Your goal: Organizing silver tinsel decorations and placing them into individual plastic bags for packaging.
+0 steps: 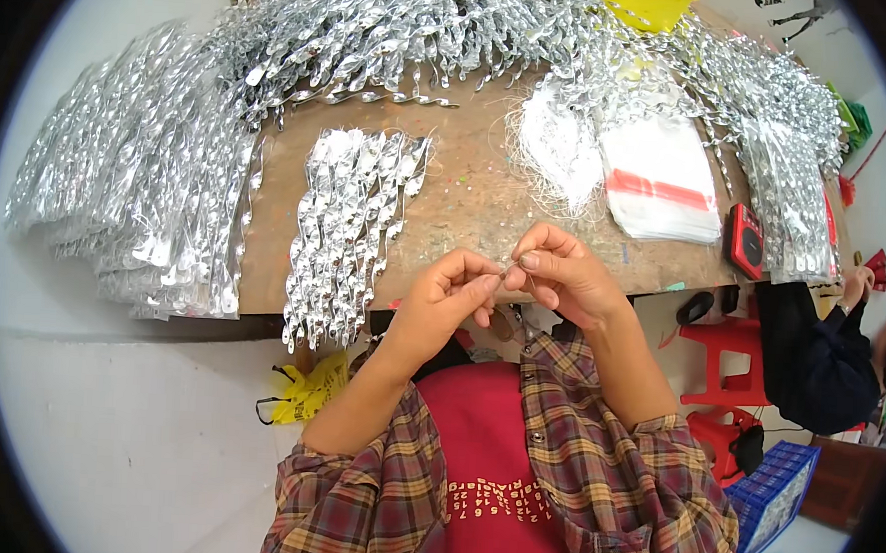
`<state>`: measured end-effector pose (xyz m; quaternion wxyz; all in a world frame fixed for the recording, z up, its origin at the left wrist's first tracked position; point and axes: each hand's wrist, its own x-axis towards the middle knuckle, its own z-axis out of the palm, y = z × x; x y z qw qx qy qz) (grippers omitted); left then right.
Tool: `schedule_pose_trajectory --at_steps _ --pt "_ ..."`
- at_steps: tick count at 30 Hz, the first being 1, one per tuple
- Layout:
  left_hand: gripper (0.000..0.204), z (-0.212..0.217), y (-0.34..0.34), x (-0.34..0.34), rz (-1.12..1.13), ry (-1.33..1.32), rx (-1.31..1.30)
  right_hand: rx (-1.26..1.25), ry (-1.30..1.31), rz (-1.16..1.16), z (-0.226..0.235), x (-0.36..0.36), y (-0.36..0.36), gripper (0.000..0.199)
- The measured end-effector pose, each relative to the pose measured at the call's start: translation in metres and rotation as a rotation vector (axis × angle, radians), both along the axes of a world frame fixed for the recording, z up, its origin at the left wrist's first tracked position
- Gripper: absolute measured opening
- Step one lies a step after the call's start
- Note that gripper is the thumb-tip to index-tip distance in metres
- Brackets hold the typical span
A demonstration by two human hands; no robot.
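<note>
Near the table's front edge, my left hand (444, 303) and my right hand (575, 279) meet, thumbs and forefingers pinched close together. Between the fingertips runs a thin string (504, 271), mostly covered by the fingers. Whether a metal strip hangs from it below the hands, I cannot tell. Left of my hands lies a flat batch of twisted silver strips (343, 233), side by side, their lower ends reaching over the table edge. Beyond my right hand is a loose bundle of white strings (560, 147), beside a stack of clear plastic bags (660, 188) with a red band.
Bagged twisted strips (137, 180) pile up at the left. A heap of loose strips (376, 33) spans the back, near a yellow container (646, 5). At right are a red radio (745, 240), more bagged strips (793, 200), red stools (724, 356), a blue crate (770, 494) and another person (829, 367).
</note>
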<state>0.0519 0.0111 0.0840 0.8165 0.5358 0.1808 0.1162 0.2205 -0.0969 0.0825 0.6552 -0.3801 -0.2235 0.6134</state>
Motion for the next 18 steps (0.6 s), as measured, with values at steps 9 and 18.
schedule_pose_trajectory --at_steps 9,18 --pt "0.016 0.002 -0.005 0.003 0.176 0.054 0.191 0.031 0.035 -0.027 -0.008 0.007 -0.001 0.008" --pt "0.009 -0.004 -0.006 0.01 0.314 0.089 0.577 -0.003 -1.261 -0.429 0.029 -0.002 -0.001 0.01"
